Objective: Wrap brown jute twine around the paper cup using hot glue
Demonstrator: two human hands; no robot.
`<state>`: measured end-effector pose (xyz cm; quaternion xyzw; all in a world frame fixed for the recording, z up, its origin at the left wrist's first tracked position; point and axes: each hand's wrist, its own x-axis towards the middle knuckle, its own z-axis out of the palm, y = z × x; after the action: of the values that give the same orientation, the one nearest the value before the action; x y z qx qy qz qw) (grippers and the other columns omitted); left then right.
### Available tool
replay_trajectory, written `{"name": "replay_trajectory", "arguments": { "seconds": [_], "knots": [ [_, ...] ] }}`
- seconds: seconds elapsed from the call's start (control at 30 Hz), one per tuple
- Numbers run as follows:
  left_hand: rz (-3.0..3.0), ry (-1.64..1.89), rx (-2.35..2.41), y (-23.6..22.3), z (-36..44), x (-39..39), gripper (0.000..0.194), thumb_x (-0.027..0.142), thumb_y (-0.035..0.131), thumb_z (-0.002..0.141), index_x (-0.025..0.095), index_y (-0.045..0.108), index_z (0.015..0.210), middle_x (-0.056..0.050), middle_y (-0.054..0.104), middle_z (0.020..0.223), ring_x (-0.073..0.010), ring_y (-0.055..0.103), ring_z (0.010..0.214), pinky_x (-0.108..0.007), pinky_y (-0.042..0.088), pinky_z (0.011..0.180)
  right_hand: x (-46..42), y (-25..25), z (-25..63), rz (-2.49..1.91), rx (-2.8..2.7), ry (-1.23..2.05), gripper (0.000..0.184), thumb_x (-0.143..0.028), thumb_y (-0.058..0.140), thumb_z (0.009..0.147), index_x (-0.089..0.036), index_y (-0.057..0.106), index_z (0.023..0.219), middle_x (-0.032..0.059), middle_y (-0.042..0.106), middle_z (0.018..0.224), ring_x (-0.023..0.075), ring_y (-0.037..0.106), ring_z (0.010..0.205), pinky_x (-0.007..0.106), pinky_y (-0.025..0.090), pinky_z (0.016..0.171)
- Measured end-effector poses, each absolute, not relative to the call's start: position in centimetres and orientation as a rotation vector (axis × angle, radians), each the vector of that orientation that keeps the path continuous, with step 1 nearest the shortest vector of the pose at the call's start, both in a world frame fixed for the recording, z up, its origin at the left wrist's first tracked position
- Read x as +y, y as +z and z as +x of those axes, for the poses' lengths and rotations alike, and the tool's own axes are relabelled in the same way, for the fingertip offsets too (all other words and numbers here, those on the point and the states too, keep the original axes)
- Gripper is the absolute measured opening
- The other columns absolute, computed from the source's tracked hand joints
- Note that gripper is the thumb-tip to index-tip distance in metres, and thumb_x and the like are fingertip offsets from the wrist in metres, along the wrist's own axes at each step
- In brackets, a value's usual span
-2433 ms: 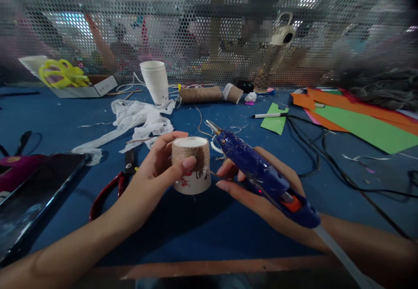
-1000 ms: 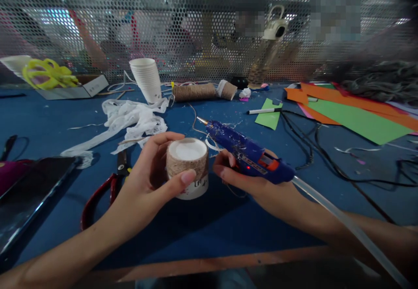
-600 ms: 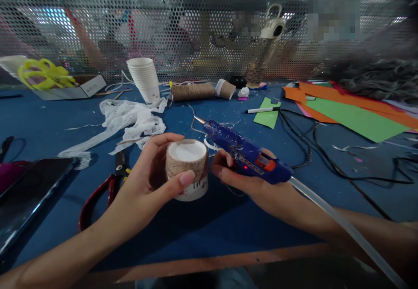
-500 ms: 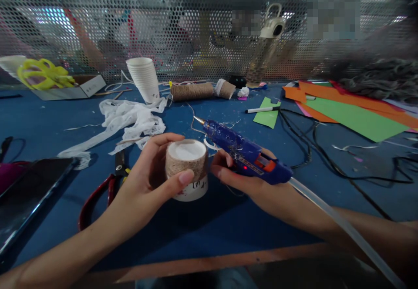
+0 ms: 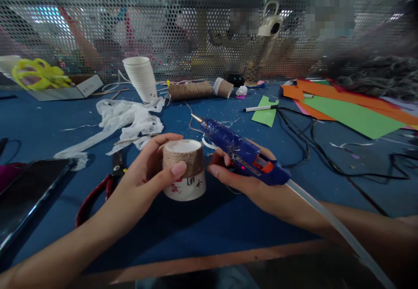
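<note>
White paper cup point(image 5: 194, 189) with red and black print under brown twine point(image 5: 195, 158); dark blue glue gun point(image 5: 228, 141) with a red light point(image 5: 242, 167); blue tabletop point(image 5: 202, 226); white lace point(image 5: 122, 115); red-handled cutters point(image 5: 109, 186); green sheet point(image 5: 354, 115); orange paper point(image 5: 292, 92)

Craft workspace: blue table point(image 5: 202, 232) strewn with twine roll point(image 5: 190, 91), stacked paper cups point(image 5: 140, 78), coloured paper point(image 5: 355, 115), glue gun point(image 5: 244, 152).

Left hand point(image 5: 153, 171) curled, thumb across front; right hand point(image 5: 248, 176) bent, fingertips near thumb.

Dim, greyish light; bright glare spots behind the perforated grey metal screen point(image 5: 183, 32). Soft shadow at six o'clock. Edges stretched, smeared; two o'clock pixelated.
</note>
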<state>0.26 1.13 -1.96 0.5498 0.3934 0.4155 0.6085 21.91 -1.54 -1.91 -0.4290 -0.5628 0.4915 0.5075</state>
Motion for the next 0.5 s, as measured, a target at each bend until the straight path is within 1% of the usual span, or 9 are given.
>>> {"name": "replay_trajectory", "arguments": {
  "seconds": [0.2, 0.4, 0.5],
  "knots": [
    [1.161, 0.954, 0.913, -1.72, 0.46, 1.15, 0.036, 0.035, 0.076, 0.083, 0.034, 0.064, 0.117, 0.005, 0.071, 0.105, -0.0131, 0.065, 0.092, -0.017, 0.051, 0.074, -1.46, -2.22, 22.01, -1.029, -1.384, 1.125, 0.018, -0.023, 0.08, 0.079, -0.022, 0.062, 0.08, -0.006, 0.062, 0.076, 0.0059, 0.057, 0.064, 0.015, 0.048, 0.057],
    [1.096, 0.955, 0.926, -1.48, 0.86, 1.25, 0.04, 0.036, 0.08, 0.077, 0.032, 0.066, 0.114, 0.004, 0.072, 0.1, -0.0134, 0.066, 0.085, -0.017, 0.052, 0.069, -1.47, -2.34, 22.06, -1.016, -1.39, 1.161, 0.02, -0.024, 0.079, 0.081, -0.021, 0.059, 0.079, -0.005, 0.064, 0.08, 0.0056, 0.055, 0.064, 0.014, 0.048, 0.056],
    [1.1, 0.961, 0.928, -1.42, 0.88, 1.15, 0.039, 0.037, 0.081, 0.076, 0.031, 0.068, 0.112, 0.003, 0.073, 0.099, -0.0136, 0.067, 0.083, -0.017, 0.052, 0.067, -1.51, -2.34, 22.02, -1.0, -1.388, 1.178, 0.022, -0.021, 0.079, 0.08, -0.021, 0.057, 0.078, -0.0054, 0.064, 0.08, 0.0054, 0.055, 0.064, 0.014, 0.048, 0.057]
  ]
}}
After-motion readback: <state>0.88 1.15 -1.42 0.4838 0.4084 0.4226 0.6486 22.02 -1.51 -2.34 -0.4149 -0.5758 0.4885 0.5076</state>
